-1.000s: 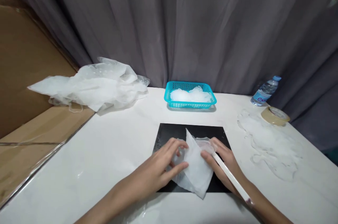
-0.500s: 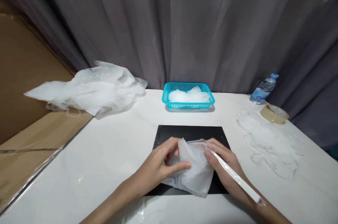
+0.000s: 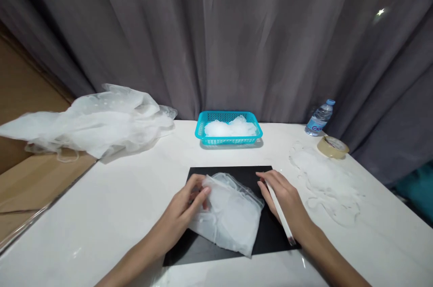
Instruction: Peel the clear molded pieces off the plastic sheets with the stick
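Note:
A translucent white plastic bag (image 3: 232,215) with something white and soft inside lies tilted on a black mat (image 3: 182,251). My left hand (image 3: 187,201) pinches its upper left corner between thumb and fingers. My right hand (image 3: 282,194) is just right of the bag, apart from it, fingers bent towards the thumb. A narrow, stiff-looking white strip (image 3: 280,212) runs out from between that thumb and forefinger, back towards the wrist.
A turquoise basket (image 3: 230,140) holding white bundles stands behind the mat. To the left, a heap of white bags (image 3: 111,120) lies by a cardboard box (image 3: 43,179). At right are a water bottle (image 3: 320,118), a tape roll (image 3: 333,147) and loose white mesh-like material (image 3: 324,174).
My right hand has let go of the bag and drawn off to the right with the strip. The bag lies flatter, and the view has shifted slightly rightwards.

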Demonstrator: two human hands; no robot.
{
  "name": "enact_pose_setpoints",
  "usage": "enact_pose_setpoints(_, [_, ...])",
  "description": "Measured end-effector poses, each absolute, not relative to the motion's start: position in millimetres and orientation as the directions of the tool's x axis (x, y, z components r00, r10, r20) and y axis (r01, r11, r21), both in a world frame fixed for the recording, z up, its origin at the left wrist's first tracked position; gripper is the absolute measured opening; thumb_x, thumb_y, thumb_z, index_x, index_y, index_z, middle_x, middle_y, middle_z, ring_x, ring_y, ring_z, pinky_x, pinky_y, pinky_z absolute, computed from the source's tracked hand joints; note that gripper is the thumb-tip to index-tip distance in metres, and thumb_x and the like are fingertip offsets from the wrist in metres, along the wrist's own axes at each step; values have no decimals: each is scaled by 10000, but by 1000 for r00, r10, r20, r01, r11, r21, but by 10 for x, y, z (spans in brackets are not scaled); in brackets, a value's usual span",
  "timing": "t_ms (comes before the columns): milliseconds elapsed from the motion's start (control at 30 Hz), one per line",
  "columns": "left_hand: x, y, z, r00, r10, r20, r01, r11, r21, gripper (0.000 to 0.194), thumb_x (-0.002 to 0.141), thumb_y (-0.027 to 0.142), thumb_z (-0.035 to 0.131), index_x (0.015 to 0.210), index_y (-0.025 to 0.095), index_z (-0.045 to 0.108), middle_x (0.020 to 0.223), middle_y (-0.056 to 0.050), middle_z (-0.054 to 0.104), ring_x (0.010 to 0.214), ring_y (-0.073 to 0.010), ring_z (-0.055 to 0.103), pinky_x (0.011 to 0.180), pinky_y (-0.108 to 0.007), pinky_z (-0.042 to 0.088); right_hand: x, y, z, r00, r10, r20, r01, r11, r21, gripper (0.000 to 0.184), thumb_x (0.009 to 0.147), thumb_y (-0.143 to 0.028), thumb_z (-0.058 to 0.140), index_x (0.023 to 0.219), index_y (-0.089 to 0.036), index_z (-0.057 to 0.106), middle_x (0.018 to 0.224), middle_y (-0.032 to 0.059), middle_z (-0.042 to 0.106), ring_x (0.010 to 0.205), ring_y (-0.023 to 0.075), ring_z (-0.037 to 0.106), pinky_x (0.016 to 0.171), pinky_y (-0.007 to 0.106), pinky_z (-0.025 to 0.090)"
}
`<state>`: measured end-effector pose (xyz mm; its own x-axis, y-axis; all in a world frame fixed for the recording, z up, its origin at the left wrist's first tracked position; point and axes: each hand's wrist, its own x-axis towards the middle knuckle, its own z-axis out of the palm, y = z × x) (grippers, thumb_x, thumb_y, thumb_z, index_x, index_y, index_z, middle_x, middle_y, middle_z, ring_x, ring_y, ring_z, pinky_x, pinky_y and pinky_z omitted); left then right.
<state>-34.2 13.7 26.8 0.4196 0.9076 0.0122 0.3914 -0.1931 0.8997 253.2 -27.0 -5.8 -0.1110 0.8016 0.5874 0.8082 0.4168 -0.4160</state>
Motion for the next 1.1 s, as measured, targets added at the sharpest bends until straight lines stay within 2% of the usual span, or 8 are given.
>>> enact_pose_setpoints(100, [-390,225,247,287,958,-7,366,-103,925,306,1039,564,536,1059,258,539,718,34,645,634,-187,621,581,-269,464,2646,-218,-125,-347,798,494,879,460,-127,561,884,68,488,1374,-181,601,1110,107,701,984,278,655,868,441,585])
enact_pose_setpoints(200, [-464,339,271,137,991,1,335,-47,941,389,976,642,580,1041,264,519,719,48,604,576,-179,588,547,-272,474,2801,-173,-95,-389,834,391,906,424,-5,703,809,97,490,1439,-207,566,1141,98,700,993,279,645,876,430,571])
enact_pose_setpoints(333, [-627,520,352,13,998,60,420,-60,906,451,932,688,610,1012,255,512,721,50,594,644,-188,572,622,-285,480,3331,-189,55,84,877,474,993,-36,-109,266,1008,-208,506,1230,-181,650,1057,119,712,1014,310,660,871,439,546])
enact_pose_setpoints(433, [-757,648,349,-33,999,40,475,-20,880,518,902,730,629,1058,249,519,731,46,609,707,-203,577,669,-293,481,3839,-274,142,544,736,404,831,-539,-138,376,954,-480,592,1133,-150,619,1071,185,697,1065,398,642,800,467,520])
enact_pose_setpoints(500, [-803,704,299,-85,996,15,492,29,870,564,882,765,627,1087,249,528,732,47,619,703,-201,574,672,-293,473,4070,-322,164,682,693,232,731,-658,-182,451,906,-594,604,1104,-190,583,1055,158,705,1042,393,661,749,444,503])
enact_pose_setpoints(667, [-763,726,161,-162,987,22,517,66,853,536,916,755,566,1102,253,539,694,61,605,665,-186,571,663,-279,449,4120,-333,149,699,715,0,683,-668,-296,475,818,-617,654,1085,-266,475,825,8,689,801,306,706,681,375,454])
enact_pose_setpoints(933, [-703,689,173,-99,995,23,529,33,848,484,924,701,562,1104,254,520,697,65,605,601,-172,546,644,-275,459,4063,-372,83,637,764,108,700,-513,-497,400,725,-370,704,1033,-270,469,875,-21,561,634,202,659,702,358,492])
enact_pose_setpoints(1100, [-805,714,250,35,998,-53,589,22,808,393,984,600,533,1150,245,509,759,44,624,666,-194,588,706,-294,498,4154,-476,268,641,733,228,620,-320,-716,507,636,-493,809,974,-231,535,921,14,570,569,158,606,675,390,536])
